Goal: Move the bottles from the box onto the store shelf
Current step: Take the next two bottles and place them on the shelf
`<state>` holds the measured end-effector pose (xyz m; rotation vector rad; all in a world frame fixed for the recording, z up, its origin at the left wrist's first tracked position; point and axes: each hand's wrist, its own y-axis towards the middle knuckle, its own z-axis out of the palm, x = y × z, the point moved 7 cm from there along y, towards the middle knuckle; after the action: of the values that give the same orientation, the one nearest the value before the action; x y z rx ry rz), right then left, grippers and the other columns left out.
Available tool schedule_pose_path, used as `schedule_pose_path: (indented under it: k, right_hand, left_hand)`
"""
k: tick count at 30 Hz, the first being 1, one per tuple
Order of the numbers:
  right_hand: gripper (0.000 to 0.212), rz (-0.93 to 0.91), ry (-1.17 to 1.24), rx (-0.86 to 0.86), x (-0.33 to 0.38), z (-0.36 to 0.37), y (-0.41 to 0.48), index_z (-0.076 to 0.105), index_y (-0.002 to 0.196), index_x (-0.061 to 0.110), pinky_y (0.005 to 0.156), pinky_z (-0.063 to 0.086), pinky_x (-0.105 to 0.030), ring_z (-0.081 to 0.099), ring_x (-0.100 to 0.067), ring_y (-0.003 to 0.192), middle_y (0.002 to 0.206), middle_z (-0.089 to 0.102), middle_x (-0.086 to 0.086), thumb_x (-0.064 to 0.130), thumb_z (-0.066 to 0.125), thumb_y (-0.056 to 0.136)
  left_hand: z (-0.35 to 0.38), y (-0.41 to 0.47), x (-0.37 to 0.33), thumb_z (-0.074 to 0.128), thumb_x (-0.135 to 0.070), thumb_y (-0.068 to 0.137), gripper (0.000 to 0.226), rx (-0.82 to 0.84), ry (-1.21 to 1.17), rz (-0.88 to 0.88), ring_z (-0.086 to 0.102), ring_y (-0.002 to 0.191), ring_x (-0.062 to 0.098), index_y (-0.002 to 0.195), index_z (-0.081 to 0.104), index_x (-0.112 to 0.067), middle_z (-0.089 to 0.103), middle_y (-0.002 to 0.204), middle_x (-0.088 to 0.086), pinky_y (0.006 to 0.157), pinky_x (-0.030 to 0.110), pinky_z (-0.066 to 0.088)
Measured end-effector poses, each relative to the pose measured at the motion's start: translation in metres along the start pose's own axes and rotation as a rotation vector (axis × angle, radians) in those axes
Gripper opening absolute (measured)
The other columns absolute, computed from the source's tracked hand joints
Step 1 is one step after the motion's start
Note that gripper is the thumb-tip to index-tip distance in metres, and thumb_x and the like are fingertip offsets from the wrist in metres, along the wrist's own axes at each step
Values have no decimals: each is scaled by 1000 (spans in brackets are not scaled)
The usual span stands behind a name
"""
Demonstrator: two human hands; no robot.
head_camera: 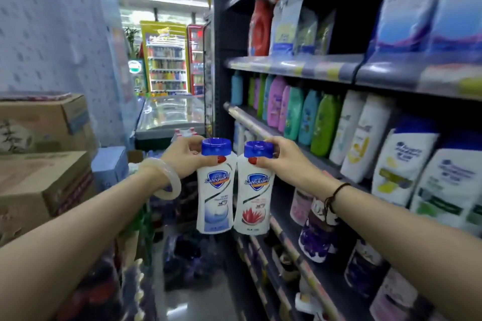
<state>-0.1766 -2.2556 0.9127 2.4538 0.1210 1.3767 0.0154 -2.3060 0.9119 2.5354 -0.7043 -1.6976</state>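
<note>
Left hand [186, 156] pinches blue-label bottle [214, 198], right hand [283, 161] pinches red-flower bottle [251, 198], necks only; risk: bump on shelf [257, 129] edge loosens grip, bottle drops.

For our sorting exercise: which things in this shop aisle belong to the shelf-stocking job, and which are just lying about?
Job: left hand, gripping the blue-wave bottle; right hand, gripping the red-flower bottle; store shelf.
Just there: drinks fridge; chest freezer; red detergent jug.
</note>
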Motion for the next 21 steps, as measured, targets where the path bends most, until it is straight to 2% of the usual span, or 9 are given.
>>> schedule_pose_path:
  k: [2, 4, 6, 8, 11, 16, 21]
  right_hand:
    - [34, -25, -23, -57, 19, -21, -6, 55, 104, 12, 71, 53, -20, 62, -8, 78, 92, 64, 3, 17, 75, 77]
    - [36, -40, -65, -133, 36, -42, -14, 56, 104, 10, 66, 50, -14, 59, -5, 75, 89, 62, 5, 18, 76, 76]
    - [38, -44, -110, -201, 50, -63, -26, 57, 106, 6, 71, 54, -20, 60, -9, 79, 95, 64, -1, 20, 76, 76]
    - [40, -38, -138, -251, 63, -82, -40, 56, 109, 7, 78, 56, -29, 63, -14, 86, 103, 65, -6, 22, 74, 77]
    - [43, -36, -198, -326, 83, -108, -68, 53, 114, 10, 77, 55, -26, 62, -10, 85, 106, 65, -5, 24, 73, 78]
    - [41, -1, -287, -479, 108, -145, -128, 56, 113, 9, 81, 57, -32, 65, -15, 93, 107, 66, -5, 23, 73, 79]
    - [30, 30, -359, -608, 127, -177, -192, 59, 102, 13, 84, 57, -35, 67, -14, 90, 101, 69, -3, 22, 74, 77]
  left_hand:
    - [1, 3, -24, 76, -16, 73, 31, 37, -14, 41, 70, 89, 25, 102, 66, -14, 73, 96, 9, 83, 42, 55]
    - [5, 7, -48, 75, -14, 74, 24, 68, -32, 96, 71, 83, 21, 96, 66, -18, 74, 90, 4, 78, 39, 56]
    - [9, 9, -74, 74, -14, 74, 19, 104, -40, 169, 71, 76, 12, 88, 66, -25, 74, 82, -6, 71, 30, 55]
    - [17, 9, -97, 73, -15, 75, 17, 154, -39, 239, 71, 74, 9, 87, 66, -24, 74, 80, -7, 68, 24, 56]
    - [31, 4, -128, 72, -12, 75, 14, 230, -79, 308, 70, 66, 5, 88, 66, -17, 73, 74, -6, 62, 18, 57]
    - [64, -12, -170, 72, -8, 75, 25, 345, -151, 429, 69, 79, 17, 98, 66, -1, 74, 81, 2, 69, 26, 58]
    - [104, -43, -212, 70, -4, 76, 28, 481, -228, 532, 68, 80, 15, 102, 65, 5, 72, 88, 8, 75, 30, 57]
